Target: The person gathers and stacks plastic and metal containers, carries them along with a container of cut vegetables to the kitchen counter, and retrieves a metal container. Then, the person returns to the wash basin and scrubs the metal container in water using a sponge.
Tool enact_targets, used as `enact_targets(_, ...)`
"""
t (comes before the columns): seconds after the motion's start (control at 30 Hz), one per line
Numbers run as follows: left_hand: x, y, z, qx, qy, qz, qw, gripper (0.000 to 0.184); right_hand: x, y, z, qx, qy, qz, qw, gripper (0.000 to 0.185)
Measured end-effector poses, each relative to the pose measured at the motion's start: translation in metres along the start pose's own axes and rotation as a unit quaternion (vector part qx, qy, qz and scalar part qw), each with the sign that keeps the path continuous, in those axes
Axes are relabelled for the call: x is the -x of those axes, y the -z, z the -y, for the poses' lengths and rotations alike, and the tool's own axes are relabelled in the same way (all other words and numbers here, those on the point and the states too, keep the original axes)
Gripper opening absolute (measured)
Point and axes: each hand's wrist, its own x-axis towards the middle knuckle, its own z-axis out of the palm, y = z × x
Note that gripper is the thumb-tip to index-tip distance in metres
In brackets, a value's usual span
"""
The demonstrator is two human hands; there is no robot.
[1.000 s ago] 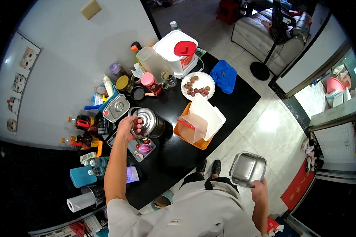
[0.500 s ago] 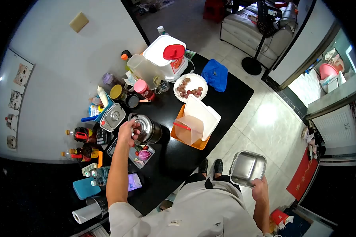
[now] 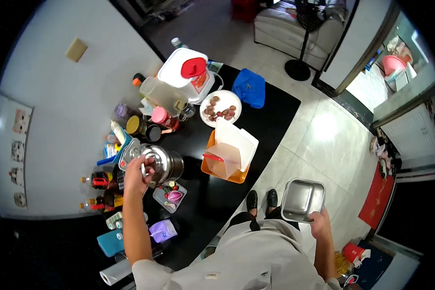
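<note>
My left hand [image 3: 138, 175] is closed around the handle of a shiny stainless steel pot [image 3: 168, 163] on the left part of the black counter. Whether the pot's base touches the counter I cannot tell. Just below it lies a clear tray [image 3: 163, 199] with a cut purple onion [image 3: 174, 196] and small red and green pieces. My right hand [image 3: 320, 223] grips the near right corner of a rectangular steel container [image 3: 302, 195], held over the floor beside the counter. The container's inside shows no contents.
On the black counter [image 3: 280, 113] stand an orange tray [image 3: 238, 179] with a white lid [image 3: 246, 147] and clear bin [image 3: 224, 162], a plate [image 3: 205, 116] of small reddish-brown pieces, and a blue bag [image 3: 249, 87]. Jars and sauce bottles [image 3: 104, 180] line the wall.
My left hand and the steel pot have shifted slightly left, toward the wall side. The whole view has turned a little. My right hand still holds the steel container in much the same place.
</note>
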Motion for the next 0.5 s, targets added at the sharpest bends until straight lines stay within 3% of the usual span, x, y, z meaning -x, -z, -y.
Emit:
enact_targets(0.03,0.009,-0.006,-0.016,-0.018,-0.011,0.014,1.000,0.015,-0.001,0.008,-0.002,-0.033,-0.029,0.011,0.999,0.066)
enact_targets(0.2,0.058,-0.042,-0.070,-0.047,-0.097,-0.031,0.994,0.017,-0.017,0.027,0.000,-0.039,-0.087,-0.057,0.994,0.069)
enact_targets(0.27,0.072,-0.055,-0.090,-0.074,-0.150,0.046,0.985,0.019,-0.028,0.047,-0.013,-0.060,-0.078,-0.060,0.993,0.071)
enact_targets(0.33,0.080,-0.081,-0.111,-0.074,-0.156,0.064,0.983,0.022,-0.031,0.054,0.015,-0.056,-0.075,-0.045,0.995,0.070)
enact_targets(0.5,0.102,-0.172,-0.143,-0.063,-0.175,0.132,0.974,0.027,-0.071,0.114,0.004,-0.114,-0.061,-0.064,0.990,0.064)
